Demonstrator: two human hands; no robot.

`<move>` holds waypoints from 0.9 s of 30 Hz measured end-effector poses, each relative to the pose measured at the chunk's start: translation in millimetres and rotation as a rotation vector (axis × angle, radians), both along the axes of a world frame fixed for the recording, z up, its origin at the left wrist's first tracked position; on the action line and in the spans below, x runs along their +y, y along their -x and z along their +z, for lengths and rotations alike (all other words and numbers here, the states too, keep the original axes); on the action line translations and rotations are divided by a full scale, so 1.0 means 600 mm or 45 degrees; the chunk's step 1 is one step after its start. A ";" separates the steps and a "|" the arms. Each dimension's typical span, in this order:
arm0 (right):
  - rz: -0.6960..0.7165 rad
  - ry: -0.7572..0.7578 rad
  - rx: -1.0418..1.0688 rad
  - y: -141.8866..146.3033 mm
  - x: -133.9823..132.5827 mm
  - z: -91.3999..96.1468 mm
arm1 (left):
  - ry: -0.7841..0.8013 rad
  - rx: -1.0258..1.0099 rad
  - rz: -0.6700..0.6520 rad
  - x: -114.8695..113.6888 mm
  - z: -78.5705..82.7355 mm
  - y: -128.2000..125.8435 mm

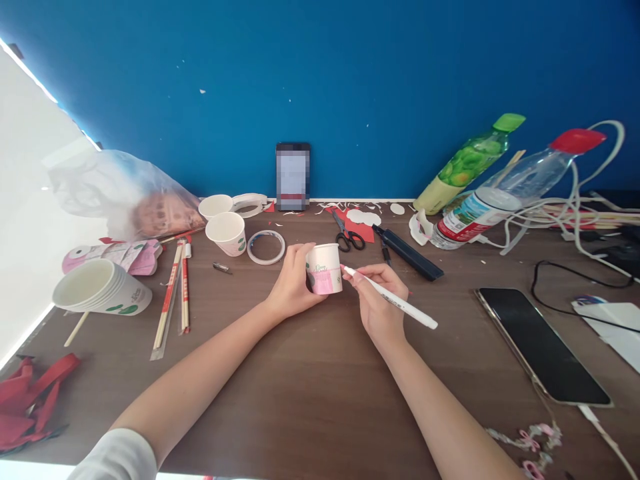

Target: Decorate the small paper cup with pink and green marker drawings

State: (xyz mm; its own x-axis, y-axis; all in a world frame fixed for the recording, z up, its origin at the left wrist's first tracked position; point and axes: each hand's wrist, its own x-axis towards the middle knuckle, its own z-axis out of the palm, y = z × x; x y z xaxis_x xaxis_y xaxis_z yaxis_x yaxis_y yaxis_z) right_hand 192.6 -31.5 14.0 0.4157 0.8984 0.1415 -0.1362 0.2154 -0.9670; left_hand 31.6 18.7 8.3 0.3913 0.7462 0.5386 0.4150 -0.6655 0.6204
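Note:
My left hand (291,283) is wrapped round the left side of a paper cup (324,260), held upright over the table. Pink colouring covers the lower part of the cup's wall, under green lettering. Between the fingers of my right hand (383,300) is a white marker (395,299) with a pink tip. That tip points at the cup's right side; whether it touches the wall I cannot tell. Just behind the cup lie black-handled scissors (350,239), and a roll of tape (267,247) rests to the left.
A stack of paper cups (103,288), chopsticks (169,300) and two single cups stand or lie leftward. A phone (293,177) leans on the blue wall. To the right are a black marker (410,255), bottles (475,213), cables and a larger phone (543,343).

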 end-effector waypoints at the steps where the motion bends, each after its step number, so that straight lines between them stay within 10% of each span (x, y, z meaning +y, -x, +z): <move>1: -0.018 0.000 -0.023 0.002 -0.002 0.000 | 0.003 0.007 0.004 -0.001 0.000 0.000; 27: -0.096 -0.034 -0.360 0.029 -0.028 0.024 | -0.093 0.071 0.099 -0.010 -0.007 -0.008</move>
